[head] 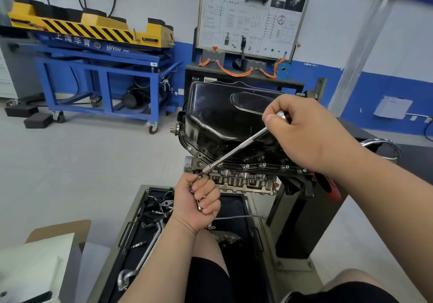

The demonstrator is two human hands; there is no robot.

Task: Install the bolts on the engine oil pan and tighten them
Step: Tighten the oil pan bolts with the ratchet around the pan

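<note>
Head view, pan: we see the black, glossy stamped-steel oil pan (pixel 225 120) sitting sump-up on the upturned grey cast engine block (pixel 241 181), which is carried on a stand in front of us.
Bolts: small silver bolts (pixel 264 165) already stand in the near flange; we cannot tell how tight they are.
Tool: a long knurled steel socket driver (pixel 239 149) slants from upper right down to the pan's near left corner.
Right hand: our right hand (pixel 311 134) wraps the driver's top end, thumb over the cap.
Left hand: our left hand (pixel 199 199) curls round the driver's lower tip just beside the flange; silvery bits show between the fingers, possibly spare bolts.
Handling: we judge the bolts light, hard and easy to drop, so we pinch them by the head. The pan is stiff, but its thin flange could warp if we tighten unevenly. The knurled shaft gives grip.
Below: a black-lined parts tray (pixel 234 209) holds fittings and a bent steel wrench (pixel 145 253).
Beyond: a blue steel cart (pixel 105 73) and a white wiring training board (pixel 253 17) stand against the wall.
</note>
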